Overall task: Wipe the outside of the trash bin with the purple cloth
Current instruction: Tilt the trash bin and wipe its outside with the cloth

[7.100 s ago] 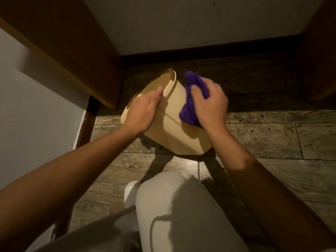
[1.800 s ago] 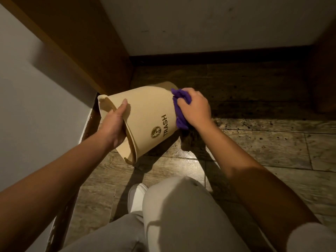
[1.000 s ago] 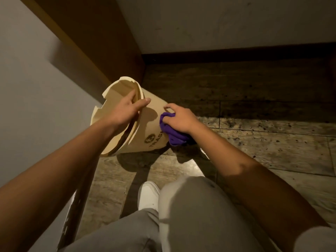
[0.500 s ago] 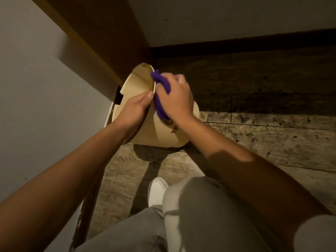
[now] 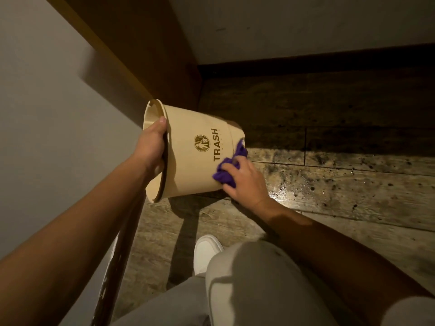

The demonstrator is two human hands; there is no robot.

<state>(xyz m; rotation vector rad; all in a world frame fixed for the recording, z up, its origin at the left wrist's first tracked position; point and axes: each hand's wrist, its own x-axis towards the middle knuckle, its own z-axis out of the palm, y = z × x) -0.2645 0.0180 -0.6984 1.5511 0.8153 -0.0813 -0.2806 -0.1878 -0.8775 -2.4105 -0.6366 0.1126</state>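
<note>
A beige trash bin (image 5: 188,177) with a gold logo and the word TRASH is tipped on its side above the floor, its mouth facing left. My left hand (image 5: 151,147) grips its rim, thumb on the outside, fingers hidden inside. My right hand (image 5: 244,182) presses a bunched purple cloth (image 5: 229,169) against the bin's outer wall near the base, just right of the lettering. Part of the cloth sticks up past my fingers.
A white wall (image 5: 47,114) with a dark baseboard runs along the left, and a brown wooden panel (image 5: 146,48) stands behind the bin. The speckled wood-look floor (image 5: 341,184) stretches to the right. My bent knee (image 5: 254,278) and white shoe (image 5: 206,252) are below.
The bin has been turned from base-toward-me to lying sideways with the logo up. My right hand and the cloth went from the rim down to the wall near the base.
</note>
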